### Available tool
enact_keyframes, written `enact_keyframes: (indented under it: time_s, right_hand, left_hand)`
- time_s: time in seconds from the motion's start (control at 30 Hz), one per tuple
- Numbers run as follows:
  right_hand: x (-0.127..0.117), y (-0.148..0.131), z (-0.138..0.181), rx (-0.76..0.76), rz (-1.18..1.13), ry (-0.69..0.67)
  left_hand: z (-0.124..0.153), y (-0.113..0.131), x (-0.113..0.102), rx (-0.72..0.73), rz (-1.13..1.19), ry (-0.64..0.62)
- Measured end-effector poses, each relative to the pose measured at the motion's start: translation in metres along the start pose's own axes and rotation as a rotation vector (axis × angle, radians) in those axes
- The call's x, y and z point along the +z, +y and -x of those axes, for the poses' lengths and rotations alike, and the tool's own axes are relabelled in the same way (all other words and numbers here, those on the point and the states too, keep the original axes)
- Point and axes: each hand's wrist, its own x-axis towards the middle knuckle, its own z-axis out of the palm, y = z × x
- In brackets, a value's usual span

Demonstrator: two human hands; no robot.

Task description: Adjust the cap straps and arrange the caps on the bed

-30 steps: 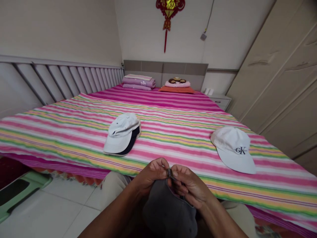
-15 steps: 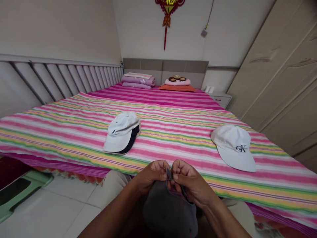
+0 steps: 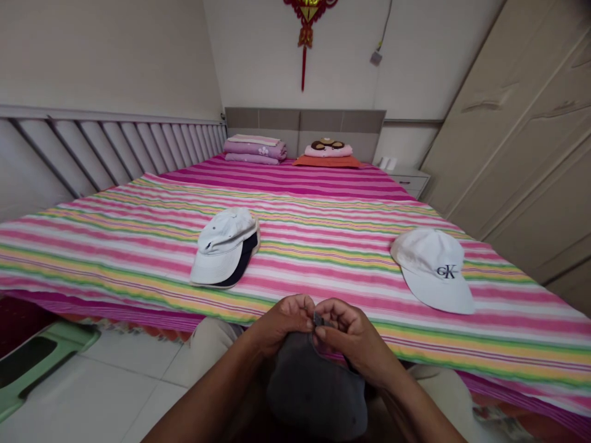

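Note:
A dark grey cap (image 3: 314, 387) hangs between my hands, low in the middle of the view over my lap. My left hand (image 3: 286, 323) pinches the left end of the cap's back strap between thumb and fingers. From the other side my right hand (image 3: 346, 332) grips the strap's right part, its fingertips touching the left ones. A small dark buckle or strap end (image 3: 318, 319) shows between the fingertips; its details are too small to make out. The cap's brim is out of sight.
On the striped bedspread (image 3: 323, 258) lie a pale cap (image 3: 226, 231) stacked on a navy-brimmed one, left, and a white lettered cap (image 3: 431, 264), right. Folded bedding (image 3: 255, 149) sits by the headboard (image 3: 272, 120). A green stool (image 3: 50, 351) stands at lower left.
My fingers have shifted slightly on the strap, and the right fingertips now reach over the dark strap end. The view has moved a little; the caps on the bed stay put.

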Motion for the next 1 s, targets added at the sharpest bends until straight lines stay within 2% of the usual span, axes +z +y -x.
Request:
enact_keyframes:
  time_s: [0.37,0.67,0.87,1.0]
  right_hand:
    - [-0.01,-0.003,0.0,-0.041,0.119,0.088]
    - [-0.014,0.0,-0.004,-0.074,0.028,0.06]
    - [-0.009,-0.002,-0.002,-0.017,-0.116,0.026]
    - [-0.008,-0.004,-0.001,-0.033,-0.144,0.012]
  left_hand:
    - [0.0,-0.001,-0.004,-0.085,-0.033,0.079]
    - [0.0,-0.001,0.002,-0.147,-0.023,0.069]
    - [0.001,-0.001,0.004,-0.171,-0.037,0.085]
    - [0.001,-0.002,0.003,-0.162,-0.04,0.072]
